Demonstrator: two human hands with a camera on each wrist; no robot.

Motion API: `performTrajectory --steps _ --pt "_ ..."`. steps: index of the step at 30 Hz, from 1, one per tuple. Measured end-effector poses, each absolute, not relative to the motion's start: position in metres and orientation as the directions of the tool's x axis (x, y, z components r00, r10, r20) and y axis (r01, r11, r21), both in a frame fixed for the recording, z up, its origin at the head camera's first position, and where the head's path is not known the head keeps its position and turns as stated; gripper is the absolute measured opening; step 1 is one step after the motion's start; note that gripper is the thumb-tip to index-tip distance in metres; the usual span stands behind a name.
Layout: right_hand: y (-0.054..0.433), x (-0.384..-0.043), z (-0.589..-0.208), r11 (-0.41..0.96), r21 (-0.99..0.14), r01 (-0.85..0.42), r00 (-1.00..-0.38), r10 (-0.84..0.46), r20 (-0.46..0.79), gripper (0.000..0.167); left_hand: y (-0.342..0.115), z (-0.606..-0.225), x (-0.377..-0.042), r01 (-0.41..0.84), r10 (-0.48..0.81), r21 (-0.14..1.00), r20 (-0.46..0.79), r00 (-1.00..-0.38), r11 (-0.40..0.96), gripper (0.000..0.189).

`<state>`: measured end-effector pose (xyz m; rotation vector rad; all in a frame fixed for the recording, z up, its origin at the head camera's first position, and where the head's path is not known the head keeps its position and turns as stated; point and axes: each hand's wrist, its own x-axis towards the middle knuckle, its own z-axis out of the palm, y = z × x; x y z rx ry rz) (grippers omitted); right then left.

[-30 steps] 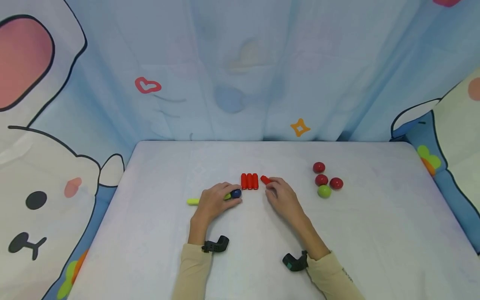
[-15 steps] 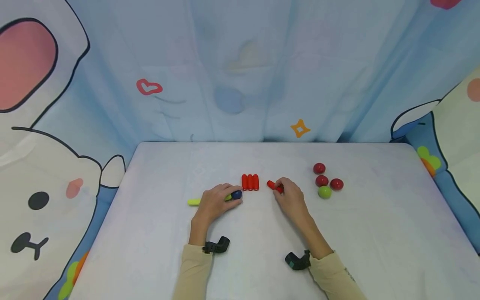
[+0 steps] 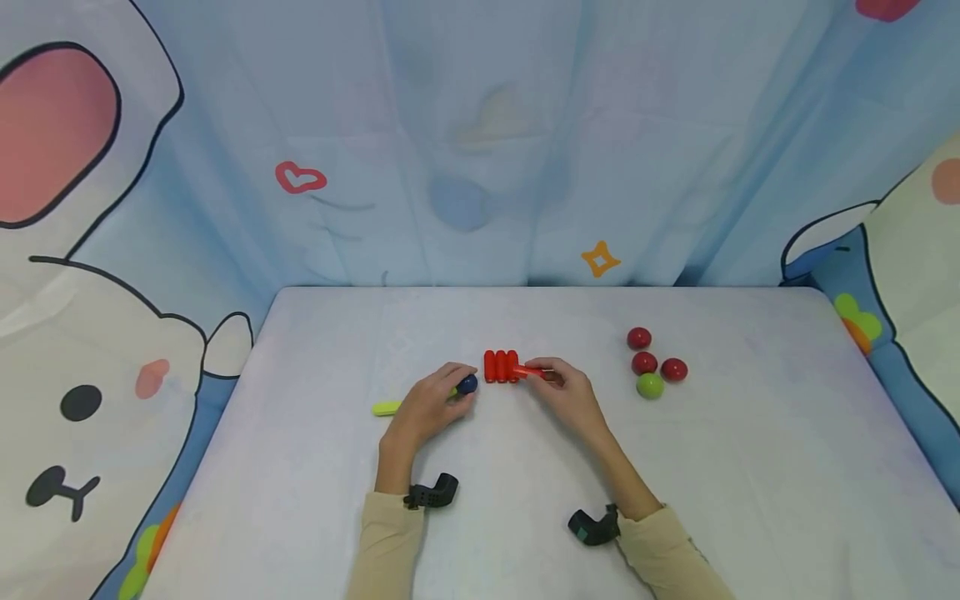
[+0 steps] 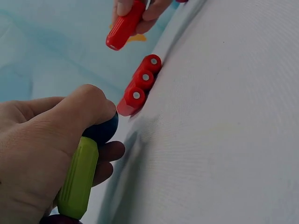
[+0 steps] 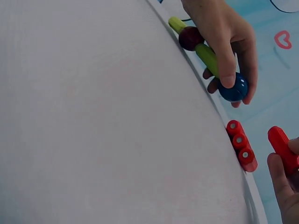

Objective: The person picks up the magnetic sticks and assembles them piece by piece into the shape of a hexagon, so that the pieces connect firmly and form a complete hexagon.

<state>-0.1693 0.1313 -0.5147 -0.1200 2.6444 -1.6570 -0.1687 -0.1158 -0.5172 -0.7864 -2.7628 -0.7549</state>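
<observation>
My left hand (image 3: 427, 408) grips a chain of toy building pieces by its blue ball (image 5: 233, 88) end. A green stick (image 4: 79, 179) joins that ball to a dark red ball (image 5: 190, 38), and a second green stick (image 5: 176, 24) sticks out beyond. Between thumb and fingers, my right hand (image 3: 573, 402) pinches a red stick (image 4: 125, 27). Three more red sticks (image 3: 500, 367) lie side by side on the table, their ends showing pale round dots in the wrist views. The pinched stick overlaps the row's right end in the head view but appears apart from it in both wrist views.
Right of the hands sit three red balls (image 3: 644, 362) and a light green ball (image 3: 649, 386), loosely grouped. The white-covered table (image 3: 495, 517) ends at a blue printed curtain (image 3: 450, 208) behind. Each wrist wears a black camera mount (image 3: 432, 492).
My right hand first drew right with the red stick, then came back left, turning the stick flatter toward the row. My left hand has shifted slightly left with the chain.
</observation>
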Motion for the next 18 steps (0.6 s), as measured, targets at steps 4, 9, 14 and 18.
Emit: performTrajectory --steps 4,9,14,18 --pt "0.124 -0.166 -0.517 0.414 -0.909 -0.048 -0.995 -0.102 0.006 0.03 -0.117 -0.518 -0.169 0.537 0.457 0.443 0.282 -0.843 0.717 0.038" --pt "0.12 -0.163 -0.516 0.374 -0.927 -0.006 -0.991 -0.124 -0.043 0.03 -0.116 -0.519 -0.171 0.539 0.469 0.454 0.267 -0.842 0.709 0.037" --pt "0.118 -0.162 -0.516 0.368 -0.93 -0.021 -0.988 -0.149 -0.036 0.029 -0.118 -0.518 -0.171 0.561 0.478 0.459 0.293 -0.828 0.689 0.04" --pt "0.117 -0.162 -0.515 0.364 -0.93 -0.045 -0.985 -0.173 -0.02 0.029 -0.119 -0.519 -0.17 0.574 0.485 0.453 0.307 -0.819 0.682 0.042"
